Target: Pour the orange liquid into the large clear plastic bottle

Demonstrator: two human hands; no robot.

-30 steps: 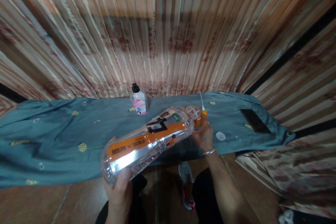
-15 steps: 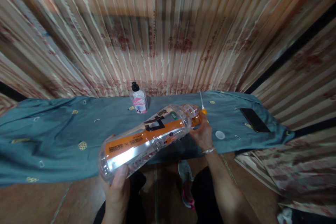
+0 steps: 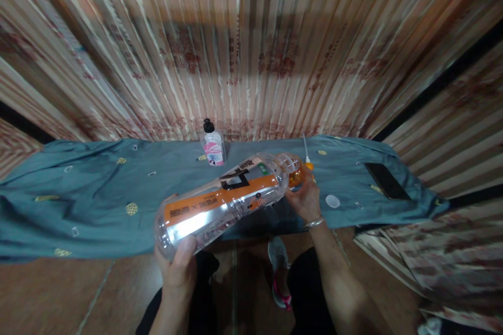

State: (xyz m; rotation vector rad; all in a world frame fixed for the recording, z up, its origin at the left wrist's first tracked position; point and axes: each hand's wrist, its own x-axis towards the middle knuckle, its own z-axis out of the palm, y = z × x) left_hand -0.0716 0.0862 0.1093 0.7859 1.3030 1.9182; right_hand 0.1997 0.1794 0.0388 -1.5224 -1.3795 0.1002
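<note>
The large clear plastic bottle [image 3: 223, 201] with an orange label lies almost level in the air, over the near edge of the desk [image 3: 98, 204] and its blue-green cloth. Its base points toward the person and its neck points away to the right.

The left hand [image 3: 178, 267] cups the base from below, its grip closed around the rounded end with the thumb on top. The right hand [image 3: 304, 201] has its grip closed at the neck. It also seems to pin an orange-handled tool [image 3: 308, 164] there, with the thin pale shaft pointing up and away. I cannot tell exactly how the fingers share the two.

A loose white cap [image 3: 332, 201] lies on the cloth just beside the right hand. A small bottle with a black top [image 3: 214, 144] stands further back by the striped curtain [image 3: 251, 63]. A black phone [image 3: 387, 180] lies well apart on the right.

The main risk looks to be slipping. The bottle wall is smooth and thin, so a hard squeeze could buckle it or roll it out of the left palm. With the right hand holding two things, the pointed shaft could slide and jab a finger or drop onto the cloth.
</note>
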